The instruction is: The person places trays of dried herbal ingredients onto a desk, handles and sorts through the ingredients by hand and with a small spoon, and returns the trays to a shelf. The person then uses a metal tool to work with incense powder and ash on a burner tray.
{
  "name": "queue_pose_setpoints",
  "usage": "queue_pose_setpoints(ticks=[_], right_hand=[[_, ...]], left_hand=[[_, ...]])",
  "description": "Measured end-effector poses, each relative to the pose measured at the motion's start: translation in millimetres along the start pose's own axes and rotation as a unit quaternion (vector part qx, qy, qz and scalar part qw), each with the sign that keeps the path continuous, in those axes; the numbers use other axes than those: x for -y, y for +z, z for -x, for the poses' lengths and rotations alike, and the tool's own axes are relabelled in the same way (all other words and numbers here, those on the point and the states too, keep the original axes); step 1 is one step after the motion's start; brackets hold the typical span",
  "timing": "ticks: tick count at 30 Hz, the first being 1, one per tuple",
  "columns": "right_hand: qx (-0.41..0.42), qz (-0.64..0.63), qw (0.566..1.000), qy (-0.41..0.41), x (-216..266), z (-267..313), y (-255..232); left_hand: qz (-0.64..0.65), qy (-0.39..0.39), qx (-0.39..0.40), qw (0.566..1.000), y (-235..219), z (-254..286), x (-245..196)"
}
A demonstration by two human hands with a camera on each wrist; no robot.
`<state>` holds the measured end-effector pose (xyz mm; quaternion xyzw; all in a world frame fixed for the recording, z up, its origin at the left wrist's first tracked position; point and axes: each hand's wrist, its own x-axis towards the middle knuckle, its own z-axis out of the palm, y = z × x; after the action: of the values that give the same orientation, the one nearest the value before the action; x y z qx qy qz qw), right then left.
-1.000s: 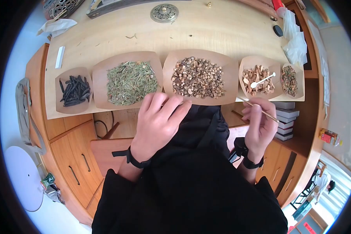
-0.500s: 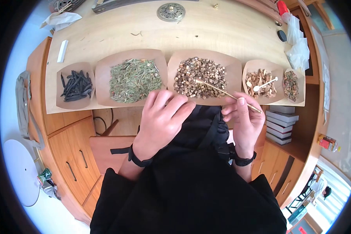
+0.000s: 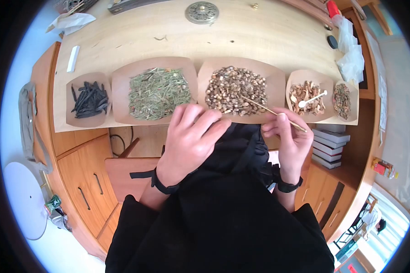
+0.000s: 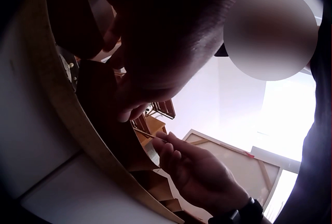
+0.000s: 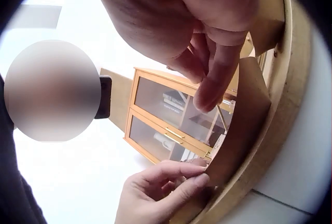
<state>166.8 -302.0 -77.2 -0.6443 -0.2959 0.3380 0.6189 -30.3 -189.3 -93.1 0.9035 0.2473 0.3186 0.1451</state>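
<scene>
My right hand (image 3: 289, 136) pinches a thin, pale stick (image 3: 269, 109) between thumb and fingers. The stick's far end reaches in among chopped brown pieces (image 3: 237, 91), dried and chunky, in a brown paper tray (image 3: 275, 84). At that tray's front left rim is my left hand (image 3: 189, 139), fingers bent. The right wrist view shows the left thumb and forefinger (image 5: 179, 171) pinching at the paper edge. Left of it, another paper tray (image 3: 119, 84) holds dried green stalks (image 3: 159, 93). In the left wrist view the right hand (image 4: 194, 167) holds the stick above the trays.
A tray of black dried pods (image 3: 90, 100) stands at the left. To the right are light brown slices (image 3: 300, 93) with a small white spoon (image 3: 314, 98) on them, and a narrow tray of mixed herbs (image 3: 340, 100). A round metal lid (image 3: 202, 12) lies at the back.
My right hand has moved left from beside the tray of slices, bringing the stick's tip into the brown pieces. The left hand has stayed at the tray rim.
</scene>
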Motion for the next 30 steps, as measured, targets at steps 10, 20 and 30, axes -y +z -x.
queue_pose_setpoints(ticks=[10,20,30], right_hand=[[-0.051,0.203,0.959,-0.192,19,3,18],[0.304,0.217,0.891,-0.259,33,-7,93],[0.218,0.200,0.926,-0.236,23,-37,134]], left_hand=[[-0.105,-0.057,-0.095,0.988,-41,40,26],[-0.119,-0.092,-0.106,0.983,-50,63,53],[-0.088,-0.096,-0.113,0.985,-48,65,57]])
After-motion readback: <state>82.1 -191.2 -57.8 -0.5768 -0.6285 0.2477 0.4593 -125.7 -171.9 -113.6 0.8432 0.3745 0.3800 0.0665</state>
